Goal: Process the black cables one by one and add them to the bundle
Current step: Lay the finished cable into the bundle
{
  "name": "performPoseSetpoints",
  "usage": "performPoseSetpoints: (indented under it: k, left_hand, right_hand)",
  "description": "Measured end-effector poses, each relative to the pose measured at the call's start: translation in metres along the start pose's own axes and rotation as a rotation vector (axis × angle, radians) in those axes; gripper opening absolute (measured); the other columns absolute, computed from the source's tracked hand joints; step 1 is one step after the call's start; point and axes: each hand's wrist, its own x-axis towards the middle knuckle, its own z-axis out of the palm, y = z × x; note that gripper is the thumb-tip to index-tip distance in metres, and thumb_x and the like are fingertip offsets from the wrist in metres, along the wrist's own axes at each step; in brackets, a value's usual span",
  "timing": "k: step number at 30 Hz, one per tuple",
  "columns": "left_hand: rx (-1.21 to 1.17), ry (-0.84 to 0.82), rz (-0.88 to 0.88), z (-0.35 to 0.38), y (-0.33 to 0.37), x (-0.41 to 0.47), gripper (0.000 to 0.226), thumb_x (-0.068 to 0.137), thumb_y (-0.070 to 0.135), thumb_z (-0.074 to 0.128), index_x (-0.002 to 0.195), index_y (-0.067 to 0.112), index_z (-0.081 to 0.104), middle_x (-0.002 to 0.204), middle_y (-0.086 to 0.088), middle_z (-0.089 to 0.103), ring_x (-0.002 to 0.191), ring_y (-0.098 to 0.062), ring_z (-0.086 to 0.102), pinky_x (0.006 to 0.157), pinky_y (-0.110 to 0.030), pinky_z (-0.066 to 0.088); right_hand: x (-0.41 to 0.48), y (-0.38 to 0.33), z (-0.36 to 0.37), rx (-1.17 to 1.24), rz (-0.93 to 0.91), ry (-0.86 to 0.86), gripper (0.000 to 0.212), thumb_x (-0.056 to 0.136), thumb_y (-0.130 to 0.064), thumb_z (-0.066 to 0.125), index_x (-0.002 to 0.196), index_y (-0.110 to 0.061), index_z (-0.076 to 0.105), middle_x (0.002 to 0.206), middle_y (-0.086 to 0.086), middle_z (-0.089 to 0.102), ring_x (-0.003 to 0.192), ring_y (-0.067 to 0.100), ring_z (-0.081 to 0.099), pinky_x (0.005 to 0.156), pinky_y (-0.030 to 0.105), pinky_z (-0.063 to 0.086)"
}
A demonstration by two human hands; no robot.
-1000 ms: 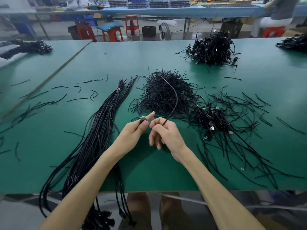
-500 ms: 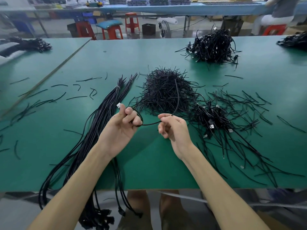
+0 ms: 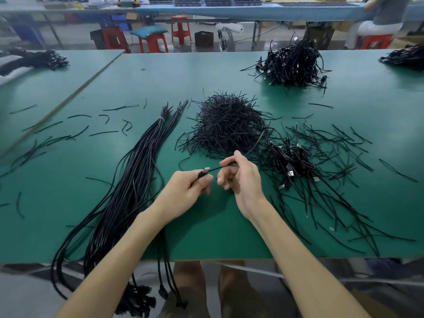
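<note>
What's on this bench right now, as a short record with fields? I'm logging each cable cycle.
left hand: grips the plug end of one black cable
right hand: pinches the same cable further along
bundle: tied, left of the hands, ends hanging over the table edge
loose cables: tangled, right of the hands
short black pieces: heaped behind the hands

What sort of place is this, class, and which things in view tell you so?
Probably a cable-assembly workshop: a long green worktable, heaps of black USB cables, a tied bundle, and red plastic stools behind.
</note>
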Motion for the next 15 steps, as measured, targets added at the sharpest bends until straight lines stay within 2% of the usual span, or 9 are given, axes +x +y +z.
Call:
performPoseSetpoints:
  k: [1, 4, 7, 8, 9, 10, 11, 13, 15]
  left_hand:
    - [0.082, -0.010, 0.027, 0.001, 0.000, 0.001, 0.034, 0.105, 0.024, 0.054, 0.072, 0.021, 0.061, 0.058, 0.010, 0.054, 0.054, -0.018, 0.050, 0.057, -0.036, 0.041]
    - [0.270, 0.019, 0.109, 0.003, 0.001, 0.005, 0.026, 0.104, 0.013, 0.056, 0.080, 0.023, 0.053, 0.075, 0.019, 0.052, 0.077, -0.002, 0.051, 0.073, -0.022, 0.036]
    - [0.294, 0.076, 0.146, 0.004, 0.000, 0.007, 0.026, 0.104, 0.016, 0.056, 0.089, 0.035, 0.047, 0.093, 0.030, 0.054, 0.090, 0.000, 0.049, 0.082, -0.012, 0.037]
    - [0.280, 0.062, 0.122, 0.004, -0.002, 0.007, 0.019, 0.105, 0.019, 0.054, 0.094, 0.034, 0.051, 0.108, 0.031, 0.059, 0.102, -0.002, 0.053, 0.088, -0.010, 0.038]
    - [0.232, 0.040, 0.091, 0.005, -0.004, 0.007, 0.012, 0.107, 0.021, 0.051, 0.105, 0.029, 0.060, 0.128, 0.027, 0.059, 0.117, -0.001, 0.053, 0.098, -0.010, 0.036]
    - [0.172, 0.029, 0.053, 0.004, -0.005, 0.008, 0.021, 0.108, 0.024, 0.049, 0.123, 0.022, 0.063, 0.145, 0.022, 0.053, 0.130, 0.003, 0.049, 0.107, -0.012, 0.034]
    - [0.079, 0.031, 0.014, 0.003, -0.005, 0.009, 0.032, 0.108, 0.026, 0.046, 0.137, 0.018, 0.059, 0.152, 0.020, 0.048, 0.138, 0.005, 0.043, 0.113, -0.015, 0.031]
    - [-0.106, 0.045, -0.053, -0.002, -0.002, 0.010, 0.040, 0.109, 0.027, 0.044, 0.148, 0.017, 0.051, 0.154, 0.017, 0.046, 0.142, 0.006, 0.039, 0.119, -0.021, 0.029]
    - [-0.230, 0.062, -0.078, -0.006, -0.001, 0.011, 0.043, 0.109, 0.028, 0.043, 0.150, 0.017, 0.049, 0.152, 0.013, 0.051, 0.143, 0.003, 0.040, 0.122, -0.027, 0.028]
  right_hand:
    - [0.000, -0.001, -0.001, 0.012, 0.003, 0.004, 0.044, 0.110, -0.028, 0.037, 0.083, -0.004, 0.062, 0.053, 0.015, 0.060, 0.043, 0.020, 0.048, 0.045, 0.025, 0.041]
    - [-0.001, -0.002, -0.002, 0.025, 0.009, -0.007, 0.042, 0.109, -0.025, 0.036, 0.087, -0.002, 0.064, 0.054, 0.017, 0.059, 0.044, 0.021, 0.048, 0.045, 0.026, 0.041]
    - [-0.002, -0.003, -0.002, 0.009, 0.004, -0.045, 0.047, 0.106, -0.023, 0.037, 0.081, -0.005, 0.072, 0.057, 0.022, 0.058, 0.044, 0.021, 0.049, 0.044, 0.026, 0.040]
    - [-0.002, -0.003, -0.003, -0.012, -0.001, -0.068, 0.049, 0.105, -0.023, 0.038, 0.079, -0.008, 0.076, 0.058, 0.022, 0.058, 0.044, 0.021, 0.049, 0.044, 0.026, 0.040]
    - [-0.002, -0.003, -0.003, -0.033, -0.006, -0.094, 0.050, 0.104, -0.023, 0.038, 0.078, -0.010, 0.078, 0.055, 0.020, 0.057, 0.044, 0.020, 0.049, 0.044, 0.025, 0.040]
    - [-0.002, -0.003, -0.003, -0.053, -0.009, -0.121, 0.050, 0.104, -0.023, 0.038, 0.080, -0.010, 0.079, 0.052, 0.016, 0.057, 0.044, 0.019, 0.049, 0.044, 0.025, 0.040]
    - [-0.002, -0.003, -0.003, -0.074, -0.011, -0.148, 0.050, 0.104, -0.025, 0.037, 0.083, -0.010, 0.080, 0.050, 0.013, 0.056, 0.044, 0.018, 0.049, 0.045, 0.025, 0.040]
    - [-0.001, -0.002, -0.003, -0.120, -0.012, -0.191, 0.049, 0.104, -0.028, 0.038, 0.089, -0.010, 0.081, 0.048, 0.009, 0.056, 0.045, 0.018, 0.048, 0.046, 0.025, 0.040]
    - [0.000, -0.001, -0.003, -0.152, -0.012, -0.226, 0.047, 0.105, -0.030, 0.039, 0.094, -0.009, 0.080, 0.049, 0.008, 0.057, 0.046, 0.017, 0.049, 0.047, 0.025, 0.040]
